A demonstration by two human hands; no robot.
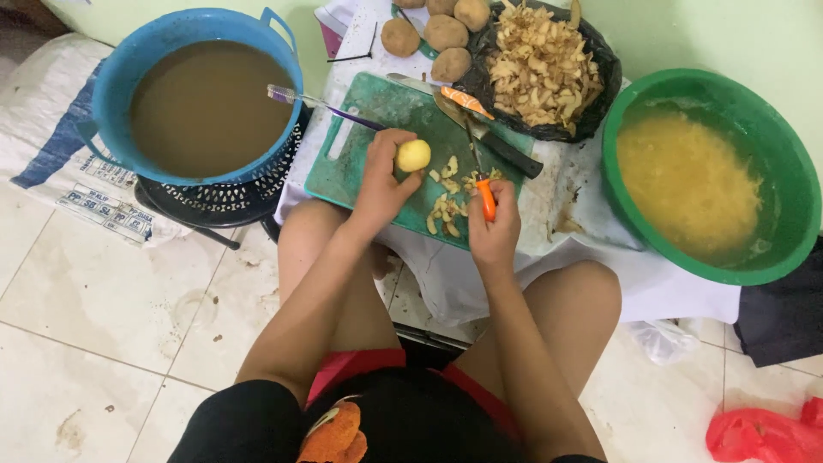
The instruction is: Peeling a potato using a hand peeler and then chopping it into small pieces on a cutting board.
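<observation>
My left hand point(381, 182) grips a small peeled yellow potato point(413, 155) over a green cutting board point(377, 107). My right hand point(495, 231) is closed on an orange-handled peeler point(485, 195), its metal blade pointing away from me, just right of the potato. Loose peel scraps point(446, 213) lie on the board between both hands. A large knife with a black handle point(506, 153) rests across the board's far right corner.
A blue tub of murky brown water point(206, 107) with a toothbrush point(321, 105) on its rim stands at left. A green basin of cut potato in water point(699, 176) sits right. Unpeeled potatoes point(446, 34) and a black bag of peels point(540, 64) lie behind the board. A red bag point(763, 433) lies on the floor.
</observation>
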